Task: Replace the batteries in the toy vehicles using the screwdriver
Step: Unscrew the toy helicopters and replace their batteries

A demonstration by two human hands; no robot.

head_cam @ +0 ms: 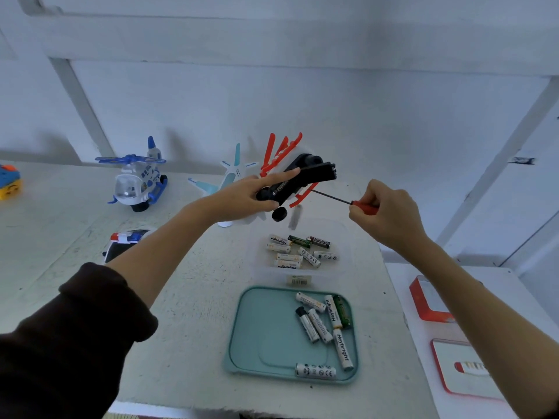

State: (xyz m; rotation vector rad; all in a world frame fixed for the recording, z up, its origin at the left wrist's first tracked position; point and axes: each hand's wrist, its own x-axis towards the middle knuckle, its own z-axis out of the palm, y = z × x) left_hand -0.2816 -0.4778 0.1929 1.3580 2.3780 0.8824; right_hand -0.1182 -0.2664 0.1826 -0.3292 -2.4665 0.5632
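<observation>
Left hand [242,196] grips upturned red-and-black toy vehicle [298,176] above tabletop; right hand [385,211] pinches screwdriver [341,198], tip at underside. Likely battery-cover screw step; next needs tip seated squarely.

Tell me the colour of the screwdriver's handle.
Red, seen in the head view: the slim screwdriver's red handle is gripped by the right hand.

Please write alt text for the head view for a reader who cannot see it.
Over a white table, the left hand holds an upturned red-and-black toy while the right hand points a red screwdriver at it. Nearer lie batteries in a clear box and on a teal tray.
</observation>
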